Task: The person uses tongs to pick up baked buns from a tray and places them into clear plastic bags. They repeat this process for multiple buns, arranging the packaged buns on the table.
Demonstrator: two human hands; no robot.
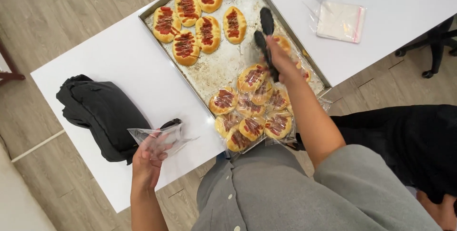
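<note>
Tongs (265, 40), gripped in your right hand (282, 59), hover over the tray (223, 62), which holds bare and bagged buns (207, 34); beside that tray, your left hand (148, 157) pinches a clear bag (159, 138).

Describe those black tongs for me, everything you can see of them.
The tongs are black, two long arms ending in rounded paddle-shaped tips, matte like plastic or coated metal. The right hand grips their rear end, hiding it. The tips stand slightly apart, holding nothing, over a bare patch of the metal baking tray, close to an unwrapped bun.
</note>
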